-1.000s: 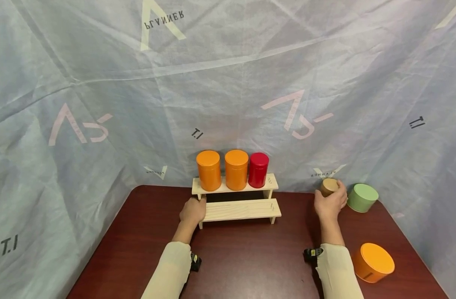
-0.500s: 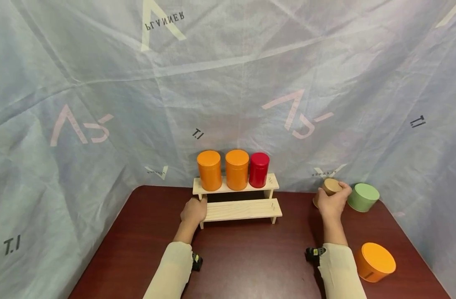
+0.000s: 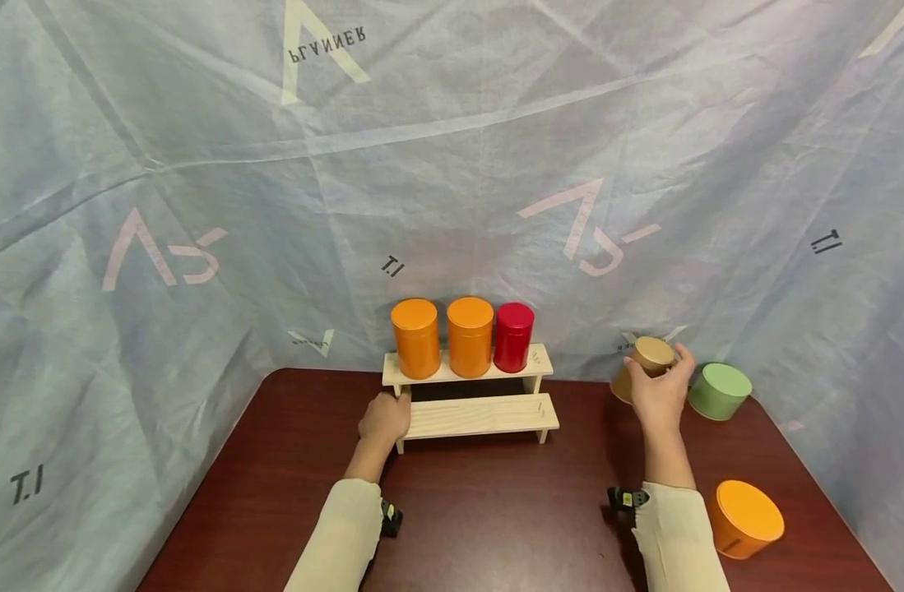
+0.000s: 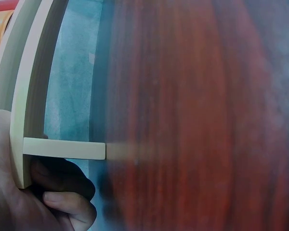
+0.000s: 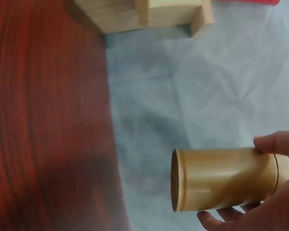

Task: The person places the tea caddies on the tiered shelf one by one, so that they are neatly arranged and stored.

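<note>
My right hand (image 3: 660, 399) holds a gold cylindrical tin (image 3: 653, 353) near its lid, thumb on one side and fingers on the other. In the right wrist view the tin (image 5: 226, 177) shows its whole side, its base tilted and off the table. My left hand (image 3: 384, 418) grips the left end of a two-step wooden shelf (image 3: 481, 417). The left wrist view shows its fingers (image 4: 72, 204) curled under the board, beside a short leg (image 4: 65, 148). Two orange tins (image 3: 418, 341) (image 3: 470, 339) and a red tin (image 3: 513, 339) stand on the upper step.
A squat green tin (image 3: 720, 393) stands at the back right of the dark red table (image 3: 511, 510). Nearer the front, by my right forearm, is a squat orange tin (image 3: 746, 520). Grey cloth (image 3: 452, 189) hangs behind the table and at both sides.
My right hand has raised the gold tin from the back of the table, and more of its side shows. My left hand stays on the shelf's end.
</note>
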A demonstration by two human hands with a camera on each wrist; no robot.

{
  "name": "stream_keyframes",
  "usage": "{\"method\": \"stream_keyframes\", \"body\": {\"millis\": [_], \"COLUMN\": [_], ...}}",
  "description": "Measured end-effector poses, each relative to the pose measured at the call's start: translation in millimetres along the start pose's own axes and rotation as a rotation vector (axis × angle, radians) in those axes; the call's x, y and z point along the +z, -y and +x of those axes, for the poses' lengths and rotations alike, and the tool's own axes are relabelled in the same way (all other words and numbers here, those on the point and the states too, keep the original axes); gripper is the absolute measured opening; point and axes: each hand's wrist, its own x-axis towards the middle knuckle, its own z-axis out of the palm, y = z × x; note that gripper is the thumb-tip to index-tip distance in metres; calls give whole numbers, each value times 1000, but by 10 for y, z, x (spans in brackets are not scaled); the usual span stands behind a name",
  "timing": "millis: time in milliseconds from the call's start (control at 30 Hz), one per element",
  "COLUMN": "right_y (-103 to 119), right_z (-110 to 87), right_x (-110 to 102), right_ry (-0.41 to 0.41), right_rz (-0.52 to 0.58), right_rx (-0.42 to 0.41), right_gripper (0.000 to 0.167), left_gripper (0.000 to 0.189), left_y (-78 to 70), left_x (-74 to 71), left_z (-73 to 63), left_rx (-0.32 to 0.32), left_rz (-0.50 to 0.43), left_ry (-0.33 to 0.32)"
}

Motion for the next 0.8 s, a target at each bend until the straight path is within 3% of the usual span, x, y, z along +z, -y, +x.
{"method": "stream_keyframes", "body": {"millis": [267, 800], "right_y": [200, 337], "right_z": [-71, -148], "right_x": [77, 93], "right_ry": [46, 209], "right_rz": [-43, -72], "right_rx": [-60, -95], "right_gripper": [80, 76], "left_gripper": [55, 59], "left_y": [17, -1], "left_x": [-8, -9], "left_z": [8, 1], "left_rx": [10, 13], "left_rz": [-19, 9], "left_ry": [19, 13]}}
